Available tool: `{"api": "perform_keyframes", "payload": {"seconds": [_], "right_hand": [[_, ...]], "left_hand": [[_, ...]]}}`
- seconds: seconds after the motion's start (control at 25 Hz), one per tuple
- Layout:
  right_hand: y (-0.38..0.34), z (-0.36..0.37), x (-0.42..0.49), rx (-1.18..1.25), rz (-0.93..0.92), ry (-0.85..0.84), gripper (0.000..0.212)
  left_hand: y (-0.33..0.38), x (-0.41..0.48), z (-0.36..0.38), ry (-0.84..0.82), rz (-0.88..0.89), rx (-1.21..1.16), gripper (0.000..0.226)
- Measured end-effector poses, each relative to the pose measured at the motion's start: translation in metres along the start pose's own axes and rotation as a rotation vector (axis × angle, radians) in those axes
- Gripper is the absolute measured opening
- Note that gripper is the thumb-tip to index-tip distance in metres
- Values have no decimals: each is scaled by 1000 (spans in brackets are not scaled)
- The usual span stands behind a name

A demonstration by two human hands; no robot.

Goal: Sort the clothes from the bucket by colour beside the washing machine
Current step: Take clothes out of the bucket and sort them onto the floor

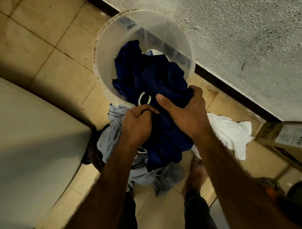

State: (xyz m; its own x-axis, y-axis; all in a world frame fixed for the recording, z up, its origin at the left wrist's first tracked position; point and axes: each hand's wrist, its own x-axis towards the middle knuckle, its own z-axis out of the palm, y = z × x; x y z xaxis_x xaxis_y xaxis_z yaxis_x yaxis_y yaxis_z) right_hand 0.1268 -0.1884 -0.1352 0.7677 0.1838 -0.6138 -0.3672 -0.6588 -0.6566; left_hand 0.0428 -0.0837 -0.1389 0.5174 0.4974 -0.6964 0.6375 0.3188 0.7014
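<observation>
The washer [31, 152] fills the left side, its rounded corner near my left arm. The rough wall [240, 33] runs along the far right of the tiled floor [39, 42]. The clear bucket [107, 45] stands on the floor against the wall's foot, and the blue cloth [152, 74] spills from it over its near rim. A box [294, 138] sits by the wall at the right. Grey clothes [110, 139] are heaped on the floor between the washer and my feet, with a white cloth [230, 134] lying towards the box. My right hand [185, 115] grips a bunch of blue cloth at the bucket's near rim. My left hand [138, 126] has its fingers [146, 111] curled tight, pinching the same cloth just beside a metal ring [144, 100].
</observation>
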Motion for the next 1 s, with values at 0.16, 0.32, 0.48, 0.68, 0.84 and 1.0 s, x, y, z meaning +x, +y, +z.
{"api": "perform_keyframes", "payload": {"seconds": [0.16, 0.32, 0.48, 0.68, 0.84, 1.0], "right_hand": [[-6, -3, 37, 25, -56, -233, 102], [-10, -2, 35, -55, -47, -217, 23], [-14, -8, 20, 229, 91, -98, 9], [-12, -2, -25, 536, 287, -265, 21], [0, 15, -35, 444, 402, -469, 25], [4, 23, -43, 560, 359, -525, 46]], "left_hand": [[3, -14, 8, -56, 72, -34, 43], [-1, -18, 19, 16, -10, -230, 18], [-7, -29, 22, 81, -79, -616, 56], [-14, -29, -6, 90, -195, -892, 52], [-17, -26, -37, -46, -71, -832, 47], [-8, -11, -38, -61, -175, -415, 39]]}}
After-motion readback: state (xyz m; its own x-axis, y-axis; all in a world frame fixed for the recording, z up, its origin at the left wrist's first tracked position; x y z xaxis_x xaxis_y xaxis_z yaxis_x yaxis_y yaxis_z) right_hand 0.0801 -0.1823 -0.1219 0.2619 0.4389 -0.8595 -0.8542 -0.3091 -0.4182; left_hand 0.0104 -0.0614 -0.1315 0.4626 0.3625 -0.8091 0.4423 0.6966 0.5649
